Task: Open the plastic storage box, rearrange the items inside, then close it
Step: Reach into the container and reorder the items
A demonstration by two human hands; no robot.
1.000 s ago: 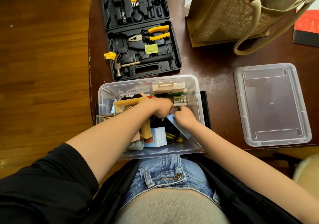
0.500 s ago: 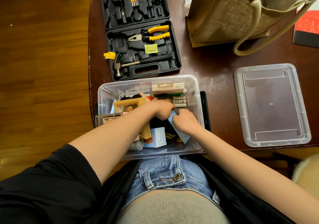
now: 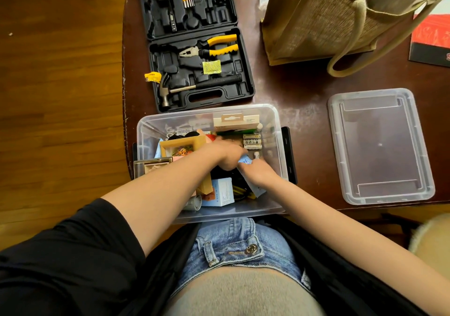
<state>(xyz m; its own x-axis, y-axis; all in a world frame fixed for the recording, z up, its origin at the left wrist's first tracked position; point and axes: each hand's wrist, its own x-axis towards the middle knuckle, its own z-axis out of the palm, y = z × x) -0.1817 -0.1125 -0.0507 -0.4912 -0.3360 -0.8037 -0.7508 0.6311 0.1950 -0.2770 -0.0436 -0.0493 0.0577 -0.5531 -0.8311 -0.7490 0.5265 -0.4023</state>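
Observation:
The clear plastic storage box (image 3: 280,145) stands open at the table's near edge, packed with small items. Its clear lid (image 3: 379,145) lies flat on the table to the right. Both my hands are inside the box. My left hand (image 3: 226,153) is curled and blurred beside a row of batteries (image 3: 252,141); its fingertips are hidden. My right hand (image 3: 258,172) curls over a light-blue packet (image 3: 255,190) that runs under it. A wooden frame (image 3: 180,145) and a small blue-white carton (image 3: 220,191) lie under my left forearm.
An open black tool case (image 3: 194,47) with pliers and a hammer lies just beyond the box. A burlap bag (image 3: 328,18) stands at the back right, with a red-and-black booklet (image 3: 431,35) beside it. The table's curved left edge (image 3: 124,72) drops to wood floor.
My right hand has drawn slightly toward me over the blue packet. My left hand shifted a little off the batteries, uncovering more of the wooden frame.

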